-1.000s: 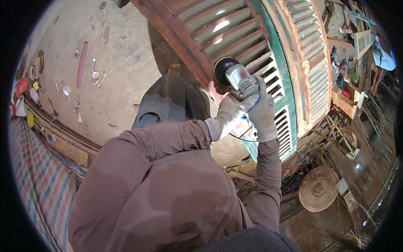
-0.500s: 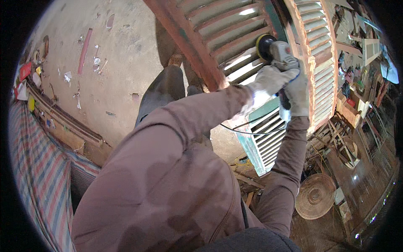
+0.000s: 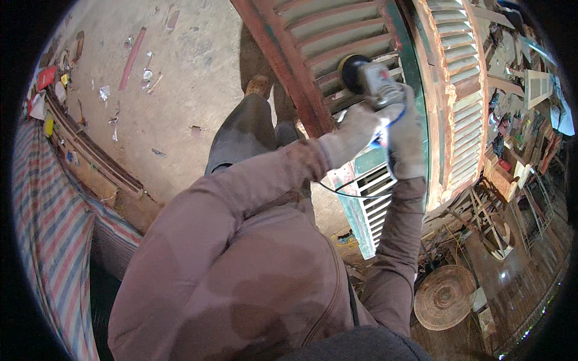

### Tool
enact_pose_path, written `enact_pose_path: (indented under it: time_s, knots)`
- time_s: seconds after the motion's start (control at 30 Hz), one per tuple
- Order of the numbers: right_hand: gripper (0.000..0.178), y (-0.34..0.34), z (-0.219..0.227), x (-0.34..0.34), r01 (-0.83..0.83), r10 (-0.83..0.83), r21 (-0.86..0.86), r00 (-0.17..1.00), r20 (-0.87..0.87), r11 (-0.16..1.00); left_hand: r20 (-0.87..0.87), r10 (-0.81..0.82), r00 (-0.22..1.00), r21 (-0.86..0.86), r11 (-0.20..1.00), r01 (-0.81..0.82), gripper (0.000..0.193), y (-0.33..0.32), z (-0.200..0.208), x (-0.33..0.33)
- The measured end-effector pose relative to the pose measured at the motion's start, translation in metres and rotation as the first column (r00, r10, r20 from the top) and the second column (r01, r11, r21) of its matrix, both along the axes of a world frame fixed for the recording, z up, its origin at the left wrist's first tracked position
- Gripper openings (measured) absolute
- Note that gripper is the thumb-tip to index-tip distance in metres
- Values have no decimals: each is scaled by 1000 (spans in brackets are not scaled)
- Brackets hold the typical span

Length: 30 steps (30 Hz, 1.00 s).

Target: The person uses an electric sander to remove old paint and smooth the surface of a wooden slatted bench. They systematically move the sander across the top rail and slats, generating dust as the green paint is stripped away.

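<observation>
My gloved left hand [image 3: 350,133] and my gloved right hand [image 3: 407,147] are both closed around a grey angle grinder [image 3: 380,84]. Its dark round disc [image 3: 354,73] has a yellowish rim and lies over the slats of a louvred wooden shutter [image 3: 343,30]. Whether the disc touches the slats is hard to tell. Reddish-brown and green paint covers the shutter's frame in worn patches. Below my hands hangs the grinder's black cord [image 3: 355,195]. Motion smears my hands somewhat, and my fingers are partly hidden.
A second louvred shutter [image 3: 463,108] stands to the right, and a pale green one [image 3: 374,210] shows below my hands. Scraps litter the concrete floor [image 3: 180,78] at left. A striped tarp [image 3: 51,222], wooden pieces [image 3: 500,165] and a round woven tray [image 3: 444,298] lie around.
The grinder and both my hands have moved left across the shutter's slats, away from its right-hand frame. The whole view has also shifted slightly.
</observation>
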State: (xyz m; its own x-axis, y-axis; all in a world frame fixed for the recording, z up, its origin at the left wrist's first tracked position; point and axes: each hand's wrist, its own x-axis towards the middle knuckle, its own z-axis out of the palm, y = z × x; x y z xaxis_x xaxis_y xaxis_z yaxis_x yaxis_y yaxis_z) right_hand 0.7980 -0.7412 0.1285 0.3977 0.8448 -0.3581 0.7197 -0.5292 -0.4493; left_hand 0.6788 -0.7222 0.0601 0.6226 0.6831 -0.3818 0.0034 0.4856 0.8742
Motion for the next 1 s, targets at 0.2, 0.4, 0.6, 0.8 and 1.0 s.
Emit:
enact_pose_path:
  time_s: [0.2,0.4,0.6,0.8,1.0]
  knots:
    - [46,48,5,83,272,-275,-45,955,-114,961,-185,-170,968,499,832,242,51,48,-38,112]
    - [44,16,-7,88,137,-126,93,985,-115,986,-4,-138,990,98,986,138,67,21,-37,109]
    - [54,-41,9,-4,-4,-5,-31,966,-258,1000,-146,144,979,-481,854,-197,46,-50,25,-15]
    - [69,-48,7,-19,-196,196,15,975,-109,981,25,513,858,-555,720,-415,44,-81,21,-22]
    - [43,-14,9,61,-33,41,-55,986,159,998,44,133,990,-532,842,-89,46,-13,21,67]
